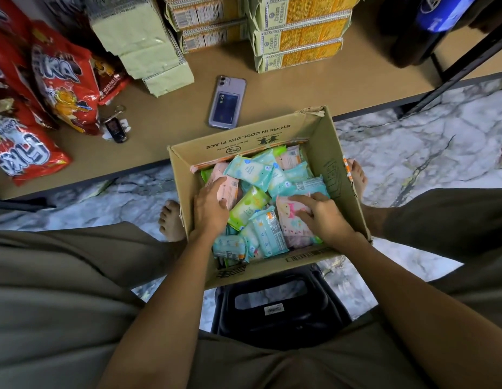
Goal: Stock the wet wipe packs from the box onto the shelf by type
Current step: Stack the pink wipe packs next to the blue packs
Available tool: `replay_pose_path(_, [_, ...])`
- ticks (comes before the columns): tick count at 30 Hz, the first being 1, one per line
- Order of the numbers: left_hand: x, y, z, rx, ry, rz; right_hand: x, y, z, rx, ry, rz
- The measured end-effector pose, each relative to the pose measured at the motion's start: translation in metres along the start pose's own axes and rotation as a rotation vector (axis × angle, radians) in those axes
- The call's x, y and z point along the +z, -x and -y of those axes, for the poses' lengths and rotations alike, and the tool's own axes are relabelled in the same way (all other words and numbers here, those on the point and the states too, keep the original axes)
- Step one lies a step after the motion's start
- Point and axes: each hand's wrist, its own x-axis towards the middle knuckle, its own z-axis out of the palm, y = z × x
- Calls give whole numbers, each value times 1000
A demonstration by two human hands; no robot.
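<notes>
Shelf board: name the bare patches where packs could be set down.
Bare shelf lies between the phone and the cracker boxes, and between phone and keys. The left is crowded with red snack bags; the box overlaps the front edge.

The box (323, 141) sits before the shelf (188, 108), packs (248, 169) inside; phone (226, 101) and keys (116, 127) lie on the shelf behind it.

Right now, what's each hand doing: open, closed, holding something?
Left hand: grips a pink wipe pack in the box.
Right hand: fingers curled round a pink patterned pack.
</notes>
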Motion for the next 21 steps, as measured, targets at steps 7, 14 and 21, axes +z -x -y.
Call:
replay_pose_path(7, [-27,13,-15,80,8,-63,-20,4,9,-104,-6,-130])
replay_pose_path(14, [-64,27,-41,147,126,-56,-47,8,33,-180,-38,-234])
replay_pose_path(21, [-112,39,-72,273,268,-39,-101,5,70,-285,-79,-380])
